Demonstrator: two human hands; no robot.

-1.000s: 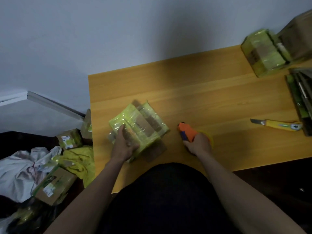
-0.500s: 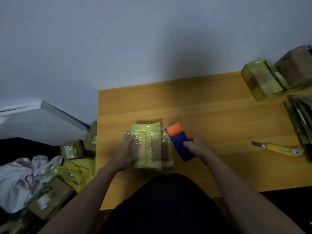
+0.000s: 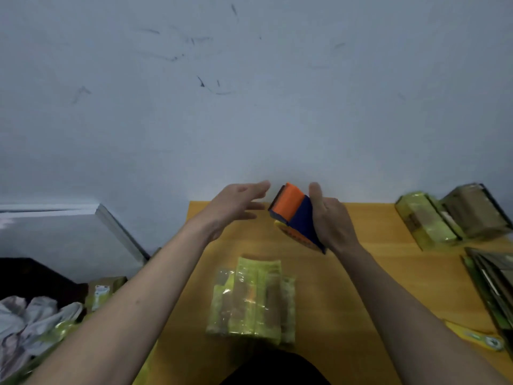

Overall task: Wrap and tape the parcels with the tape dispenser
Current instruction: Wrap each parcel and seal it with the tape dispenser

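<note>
A parcel wrapped in yellow-green tape lies on the wooden table near its front edge, with neither hand on it. Raised above the table's far side, my right hand grips the orange and blue tape dispenser, its orange end pointing up and left. My left hand hovers just left of the dispenser with fingers spread and straight, holding nothing.
Two wrapped parcels stand at the table's far right. Flat packing pieces lie along the right edge, a yellow utility knife below them. On the floor at left are taped boxes and white cloth.
Both hands left the parcel and rose toward the table's far side. My right hand carried the dispenser up; my left hand let go of the parcel and opened beside it.
</note>
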